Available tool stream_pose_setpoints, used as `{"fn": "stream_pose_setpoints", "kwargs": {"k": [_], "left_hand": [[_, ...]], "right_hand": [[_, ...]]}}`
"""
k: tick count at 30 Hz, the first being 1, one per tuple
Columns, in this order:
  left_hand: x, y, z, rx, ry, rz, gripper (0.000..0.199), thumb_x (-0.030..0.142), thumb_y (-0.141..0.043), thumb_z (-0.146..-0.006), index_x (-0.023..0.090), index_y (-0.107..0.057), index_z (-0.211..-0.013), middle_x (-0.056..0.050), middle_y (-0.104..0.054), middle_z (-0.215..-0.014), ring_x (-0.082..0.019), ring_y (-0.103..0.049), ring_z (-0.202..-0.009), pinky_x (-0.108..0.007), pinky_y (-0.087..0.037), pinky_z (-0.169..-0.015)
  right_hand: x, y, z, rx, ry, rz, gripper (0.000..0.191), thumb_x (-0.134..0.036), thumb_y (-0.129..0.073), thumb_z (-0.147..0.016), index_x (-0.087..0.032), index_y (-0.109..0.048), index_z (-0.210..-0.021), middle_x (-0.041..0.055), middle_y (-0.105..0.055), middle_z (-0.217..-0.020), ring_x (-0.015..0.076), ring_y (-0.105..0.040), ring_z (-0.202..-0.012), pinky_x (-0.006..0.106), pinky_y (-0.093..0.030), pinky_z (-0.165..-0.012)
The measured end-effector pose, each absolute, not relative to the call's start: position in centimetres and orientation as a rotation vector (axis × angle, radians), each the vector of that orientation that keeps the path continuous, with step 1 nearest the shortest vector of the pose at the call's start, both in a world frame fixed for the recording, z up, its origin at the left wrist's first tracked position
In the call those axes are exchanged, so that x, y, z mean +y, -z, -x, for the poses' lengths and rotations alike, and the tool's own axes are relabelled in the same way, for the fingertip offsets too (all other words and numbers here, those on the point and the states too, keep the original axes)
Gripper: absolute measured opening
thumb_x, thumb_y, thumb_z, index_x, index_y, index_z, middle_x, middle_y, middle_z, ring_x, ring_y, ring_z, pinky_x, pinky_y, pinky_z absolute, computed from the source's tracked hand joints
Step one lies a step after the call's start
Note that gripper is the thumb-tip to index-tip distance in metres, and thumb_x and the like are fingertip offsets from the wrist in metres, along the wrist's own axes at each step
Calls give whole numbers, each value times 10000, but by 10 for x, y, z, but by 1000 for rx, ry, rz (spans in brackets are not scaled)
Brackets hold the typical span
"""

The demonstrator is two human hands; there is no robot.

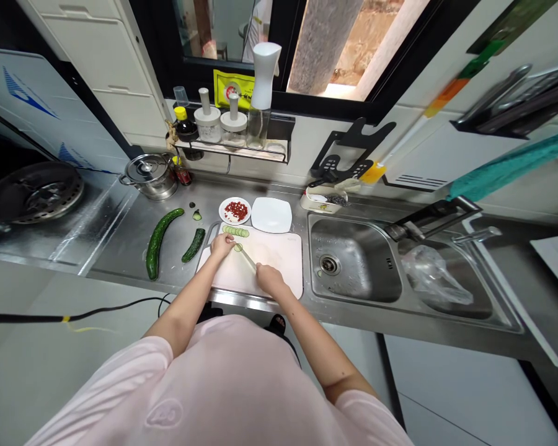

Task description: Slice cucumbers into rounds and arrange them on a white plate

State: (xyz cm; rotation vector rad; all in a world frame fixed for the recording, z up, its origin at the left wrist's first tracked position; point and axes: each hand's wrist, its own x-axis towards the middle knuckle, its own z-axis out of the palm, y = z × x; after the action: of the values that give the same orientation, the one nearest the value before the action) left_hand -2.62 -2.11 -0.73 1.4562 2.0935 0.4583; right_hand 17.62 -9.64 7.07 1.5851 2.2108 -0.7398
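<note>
My right hand [270, 279] grips a kitchen knife [247, 259], its pale blade angled up and left across the white cutting board [279, 257]. My left hand [222, 246] holds a small cucumber piece [237, 248] against the board, just beyond the blade's tip. A row of thin cucumber slices [236, 231] lies at the board's far edge. Left of the board lie a whole cucumber [157, 241], a shorter cucumber portion [193, 245] and a small cucumber end [196, 215]. Chopped red chili sits on a small round plate [227, 210].
A white square plate [271, 215] sits behind the board. The steel sink [348, 260] lies to the right, a plastic bag [434, 275] in its second basin. A steel pot [149, 176] stands back left near the stove, and a condiment rack [232, 148] lines the wall.
</note>
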Motion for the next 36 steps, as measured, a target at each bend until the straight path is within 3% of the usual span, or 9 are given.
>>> {"fn": "stream_pose_setpoints", "kwargs": {"k": [36], "left_hand": [[-22,6,26,2099,-448,-1474,177,352,-649,-704,262,-649,-857,28,-644,-792,-153,-611,-767,-249,-423,-653]], "right_hand": [[-114,-75,-194,2135,771,-1573,273,-165,-387,-878,-155,-548,-1099,144,-653,-1009,240,-632,-935,294,-441,-699]]}}
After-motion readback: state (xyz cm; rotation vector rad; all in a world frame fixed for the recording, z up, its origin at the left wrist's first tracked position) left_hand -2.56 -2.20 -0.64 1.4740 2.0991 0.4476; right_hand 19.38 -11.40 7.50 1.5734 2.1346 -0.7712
